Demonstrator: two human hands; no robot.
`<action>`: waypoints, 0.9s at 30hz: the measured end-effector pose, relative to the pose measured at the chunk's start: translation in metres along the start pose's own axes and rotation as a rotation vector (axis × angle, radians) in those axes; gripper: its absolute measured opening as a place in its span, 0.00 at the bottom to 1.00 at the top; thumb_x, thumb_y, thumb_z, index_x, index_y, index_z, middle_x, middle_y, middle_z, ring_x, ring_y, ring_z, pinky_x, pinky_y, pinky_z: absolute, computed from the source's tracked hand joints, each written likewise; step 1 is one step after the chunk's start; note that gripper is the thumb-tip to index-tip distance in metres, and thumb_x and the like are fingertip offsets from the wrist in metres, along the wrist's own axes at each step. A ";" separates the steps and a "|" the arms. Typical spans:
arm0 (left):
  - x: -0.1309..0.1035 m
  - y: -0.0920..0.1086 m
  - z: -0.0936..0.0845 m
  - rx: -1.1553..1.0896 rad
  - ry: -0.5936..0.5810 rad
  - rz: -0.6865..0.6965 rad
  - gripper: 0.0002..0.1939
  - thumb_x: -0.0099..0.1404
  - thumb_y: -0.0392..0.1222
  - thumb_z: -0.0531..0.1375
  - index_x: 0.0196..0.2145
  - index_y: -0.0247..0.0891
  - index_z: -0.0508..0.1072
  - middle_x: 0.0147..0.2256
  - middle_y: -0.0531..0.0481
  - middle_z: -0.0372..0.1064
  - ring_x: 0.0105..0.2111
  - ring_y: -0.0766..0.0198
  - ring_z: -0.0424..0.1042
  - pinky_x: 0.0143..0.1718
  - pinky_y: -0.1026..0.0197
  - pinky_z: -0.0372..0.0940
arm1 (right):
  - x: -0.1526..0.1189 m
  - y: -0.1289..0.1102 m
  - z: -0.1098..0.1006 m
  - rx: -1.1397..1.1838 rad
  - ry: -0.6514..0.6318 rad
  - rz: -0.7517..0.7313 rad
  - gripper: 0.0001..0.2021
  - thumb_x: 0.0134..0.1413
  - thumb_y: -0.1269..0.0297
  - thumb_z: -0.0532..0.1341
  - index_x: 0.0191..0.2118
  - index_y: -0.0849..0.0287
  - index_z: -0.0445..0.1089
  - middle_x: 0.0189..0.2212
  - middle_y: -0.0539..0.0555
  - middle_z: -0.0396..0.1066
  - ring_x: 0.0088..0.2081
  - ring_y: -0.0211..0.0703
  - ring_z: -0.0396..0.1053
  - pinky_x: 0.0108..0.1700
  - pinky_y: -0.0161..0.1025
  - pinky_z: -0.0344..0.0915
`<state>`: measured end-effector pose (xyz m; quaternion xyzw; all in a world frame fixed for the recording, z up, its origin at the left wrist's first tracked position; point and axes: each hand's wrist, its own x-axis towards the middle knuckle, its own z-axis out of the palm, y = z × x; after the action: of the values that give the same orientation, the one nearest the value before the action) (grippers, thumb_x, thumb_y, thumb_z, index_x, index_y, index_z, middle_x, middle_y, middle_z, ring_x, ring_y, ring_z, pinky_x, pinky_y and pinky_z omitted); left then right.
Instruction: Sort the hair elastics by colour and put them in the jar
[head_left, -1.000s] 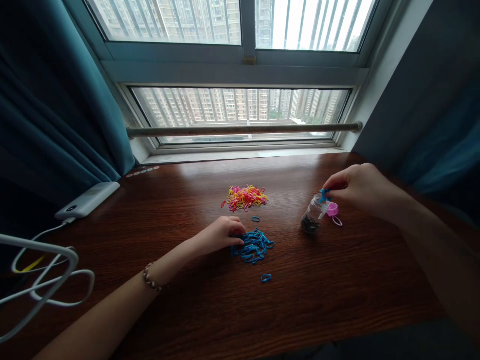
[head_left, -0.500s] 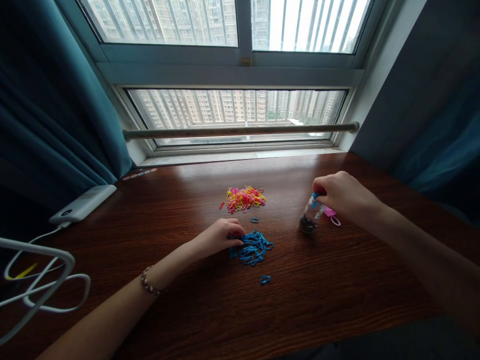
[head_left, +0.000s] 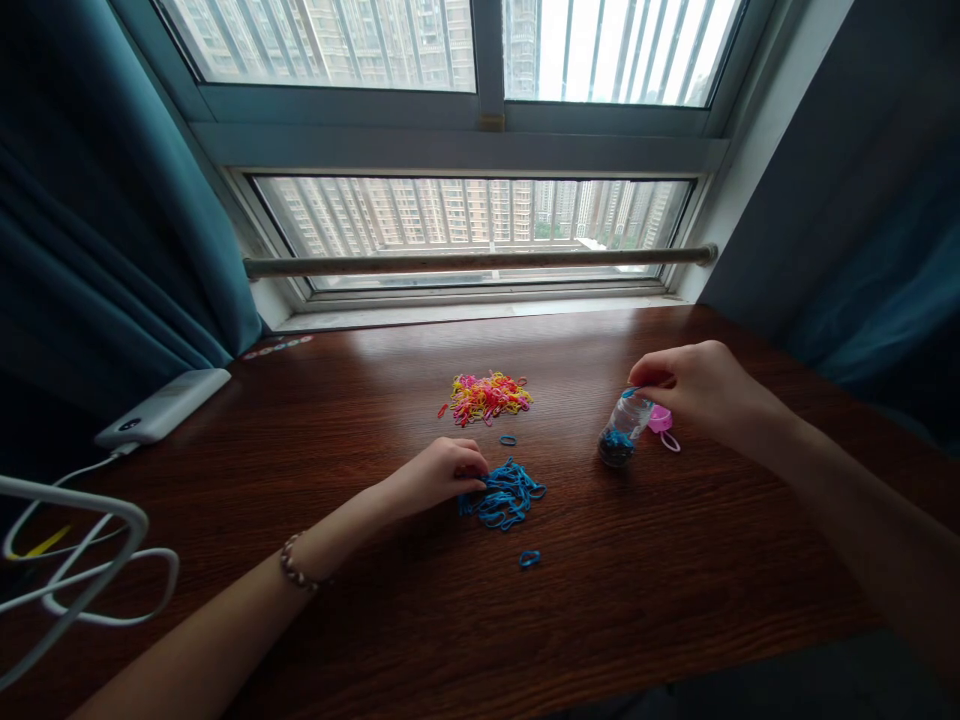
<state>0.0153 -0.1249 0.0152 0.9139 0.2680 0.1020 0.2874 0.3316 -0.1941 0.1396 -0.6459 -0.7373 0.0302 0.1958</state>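
At the left edge of a loose pile of blue rubber bands (head_left: 510, 495), my left hand (head_left: 442, 470) rests with its fingers curled and the fingertips on some of the bands. My right hand (head_left: 686, 375) is at the mouth of a small clear jar (head_left: 628, 418), fingers pinched on a blue rubber band (head_left: 634, 392) there. Inside the jar, blue bands (head_left: 618, 439) lie over dark ones. The jar looks slightly tilted. A pink cap with a loop (head_left: 661, 420) lies just right of it, partly behind my hand.
A heap of red, pink and yellow rubber bands (head_left: 489, 398) lies beyond the blue pile. Single blue bands lie behind and in front (head_left: 529, 558) of it. On the left are a white power bank (head_left: 165, 408) and looped white cables (head_left: 112, 515). The window (head_left: 480, 220) borders the table's back.
Blue bands have dropped from my right hand into the jar, on top of the dark ones. My right hand has risen slightly and shifted right. My left hand has stayed in place.
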 end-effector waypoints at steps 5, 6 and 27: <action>0.000 -0.001 0.002 -0.004 -0.001 0.010 0.11 0.59 0.44 0.57 0.33 0.34 0.73 0.30 0.49 0.65 0.26 0.70 0.63 0.27 0.70 0.58 | 0.000 0.000 -0.003 0.034 0.065 -0.035 0.06 0.44 0.69 0.59 0.28 0.58 0.74 0.23 0.48 0.73 0.26 0.37 0.70 0.29 0.31 0.64; 0.000 -0.001 0.002 -0.006 0.000 0.014 0.10 0.59 0.44 0.57 0.33 0.34 0.73 0.30 0.49 0.65 0.26 0.70 0.63 0.27 0.70 0.58 | 0.000 0.000 -0.004 0.041 0.061 -0.034 0.06 0.44 0.69 0.59 0.28 0.58 0.74 0.23 0.48 0.73 0.26 0.37 0.70 0.29 0.31 0.64; 0.001 0.010 0.006 0.022 0.047 0.002 0.08 0.60 0.38 0.55 0.30 0.33 0.72 0.29 0.49 0.65 0.27 0.70 0.63 0.30 0.68 0.59 | -0.012 -0.001 -0.001 0.130 0.132 -0.037 0.07 0.46 0.67 0.58 0.30 0.57 0.74 0.25 0.48 0.74 0.27 0.38 0.70 0.29 0.31 0.65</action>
<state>0.0225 -0.1345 0.0164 0.9146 0.2748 0.1209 0.2709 0.3322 -0.2065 0.1381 -0.6186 -0.7312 0.0320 0.2860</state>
